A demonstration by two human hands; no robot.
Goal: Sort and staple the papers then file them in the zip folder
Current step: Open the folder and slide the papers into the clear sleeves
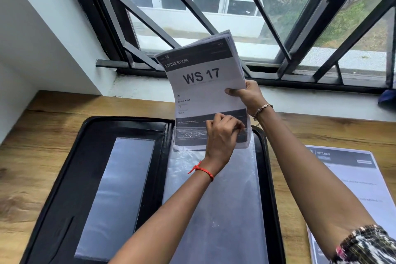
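Closest in, a patterned sleeve point(368, 244) on the right arm fills the bottom corner, and that arm stretches up over the desk. Centre stage is the stack of papers point(201, 88), top sheet reading LIVING ROOM, WS 17, 2 of 3, held nearly upright above the far end of the open zip folder point(64, 178). The right hand point(246, 94) grips the stack's right edge, thumb across the front, fingers wrapped behind. Lower down, the left hand point(222, 133) has its fingers curled tight, pinching the lip of the clear pocket point(214, 210) right where the stack's bottom edge sits just inside it, with crinkled plastic showing over the lowest dark band of the sheet. A red thread point(201, 170) circles the left wrist, a beaded bracelet point(263, 109) the right. The folder lies flat and spread open on the wooden table point(32, 139), with a black cover and glossy panel on its left half and the pocket on its right. Beside the folder on the right, not touching it, the KITCHEN papers point(353, 178) lie flat on the wood. Beyond it all is a barred window point(214, 6) with a white building outside
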